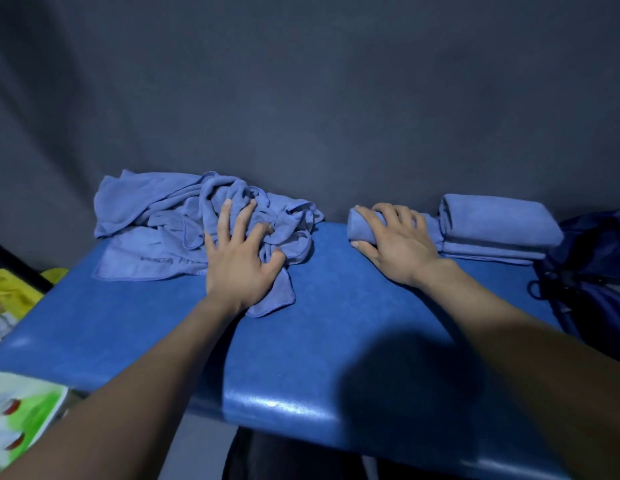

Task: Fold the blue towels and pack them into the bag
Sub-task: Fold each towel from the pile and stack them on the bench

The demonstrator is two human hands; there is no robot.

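Note:
A heap of crumpled blue towels (152,216) lies at the back left of the blue padded table (336,341). My left hand (237,258) lies on the heap's right side, its fingertips dug into the cloth. At the back right, my right hand (396,244) grips a rolled blue towel (360,225), fingers over its top and thumb at its near side. Just right of it sits a stack of folded blue towels (498,226). A dark blue drawstring bag (592,271) lies at the table's right end, beside the stack.
A dark grey wall (301,98) rises directly behind the table. Yellow cloth (10,292) and a green-and-white printed object (21,410) lie off the table's left side. The table's near edge (301,410) curves down toward me.

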